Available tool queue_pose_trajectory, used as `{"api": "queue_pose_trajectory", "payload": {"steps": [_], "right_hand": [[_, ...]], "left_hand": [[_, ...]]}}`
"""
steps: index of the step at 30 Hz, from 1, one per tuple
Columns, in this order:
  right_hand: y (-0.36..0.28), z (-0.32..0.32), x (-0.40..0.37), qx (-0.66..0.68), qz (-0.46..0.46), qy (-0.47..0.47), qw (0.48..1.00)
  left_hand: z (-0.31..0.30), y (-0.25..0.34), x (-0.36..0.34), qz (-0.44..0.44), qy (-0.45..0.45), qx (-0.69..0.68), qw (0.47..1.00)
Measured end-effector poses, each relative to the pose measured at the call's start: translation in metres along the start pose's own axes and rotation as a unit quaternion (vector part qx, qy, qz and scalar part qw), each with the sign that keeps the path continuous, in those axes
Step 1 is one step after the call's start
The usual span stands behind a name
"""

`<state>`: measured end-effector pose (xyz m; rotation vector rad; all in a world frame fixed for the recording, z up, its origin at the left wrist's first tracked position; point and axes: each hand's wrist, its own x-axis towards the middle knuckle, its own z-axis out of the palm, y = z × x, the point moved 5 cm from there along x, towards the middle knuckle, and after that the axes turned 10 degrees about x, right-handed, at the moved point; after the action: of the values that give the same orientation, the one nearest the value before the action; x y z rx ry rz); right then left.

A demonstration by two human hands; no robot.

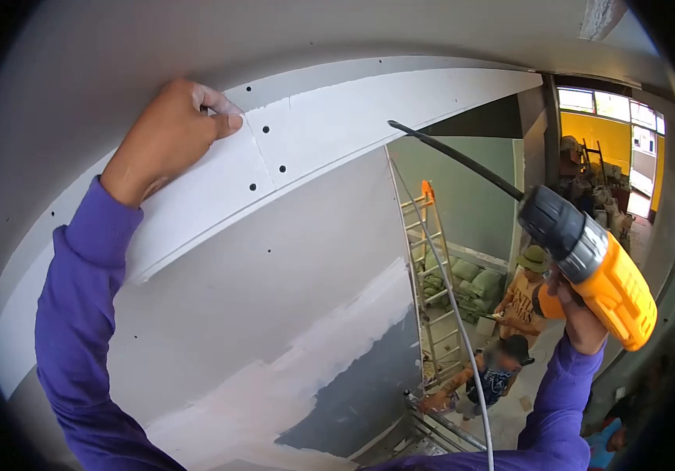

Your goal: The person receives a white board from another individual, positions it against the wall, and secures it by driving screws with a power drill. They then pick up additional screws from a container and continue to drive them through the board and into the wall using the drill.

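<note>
My right hand [578, 318] grips an orange and black power drill [616, 294] fitted with a long dark bit. The bit's tip points up and left, in front of the white board strip [353, 102] below the ceiling. My left hand [184, 125] rests against that strip, thumb and forefinger pinched together beside a thin joint line. Whatever the fingertips hold, if anything, is too small to make out. Several dark screw heads [266, 129] dot the board around the joint, just right of my left hand.
Below is a grey wall with pale plaster patches [314, 337]. A ladder [435, 298] with an orange top stands behind a hanging grey cable [463, 330]. Two people [522, 306] are on the floor below, near stacked green sacks [471, 279]. Part of another person shows at lower right.
</note>
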<state>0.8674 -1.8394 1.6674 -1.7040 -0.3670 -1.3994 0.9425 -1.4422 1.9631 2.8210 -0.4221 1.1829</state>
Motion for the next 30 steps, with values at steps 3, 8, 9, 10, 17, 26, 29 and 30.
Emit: {"api": "queue_pose_trajectory", "payload": {"steps": [3, 8, 9, 10, 17, 26, 29, 30], "right_hand": [[0.012, 0.000, -0.009, 0.070, -0.007, 0.025, 0.997], [0.019, -0.004, -0.020, 0.050, -0.011, 0.036, 0.998], [0.020, -0.007, -0.022, 0.036, -0.013, 0.035, 0.999], [0.022, -0.010, -0.024, 0.022, -0.016, 0.034, 0.999], [0.013, -0.037, -0.027, 0.061, -0.004, 0.069, 0.996], [-0.022, -0.057, -0.040, 0.252, 0.033, 0.058, 0.965], [-0.030, -0.059, -0.050, 0.271, 0.040, 0.054, 0.960], [-0.030, -0.063, -0.056, 0.263, 0.062, 0.066, 0.961]], "left_hand": [[-0.001, 0.003, -0.002, 0.010, 0.013, -0.004, 1.000], [-0.001, 0.010, -0.004, 0.003, 0.012, 0.000, 1.000], [-0.002, 0.014, -0.008, 0.010, 0.027, -0.004, 1.000], [-0.003, 0.019, -0.010, 0.018, 0.041, -0.008, 0.999], [0.002, 0.013, -0.005, 0.059, 0.046, -0.048, 0.996], [0.007, -0.029, 0.010, 0.131, 0.178, 0.118, 0.968], [0.017, -0.033, 0.000, 0.129, 0.169, 0.123, 0.969], [0.024, -0.035, -0.005, 0.127, 0.164, 0.116, 0.971]]}}
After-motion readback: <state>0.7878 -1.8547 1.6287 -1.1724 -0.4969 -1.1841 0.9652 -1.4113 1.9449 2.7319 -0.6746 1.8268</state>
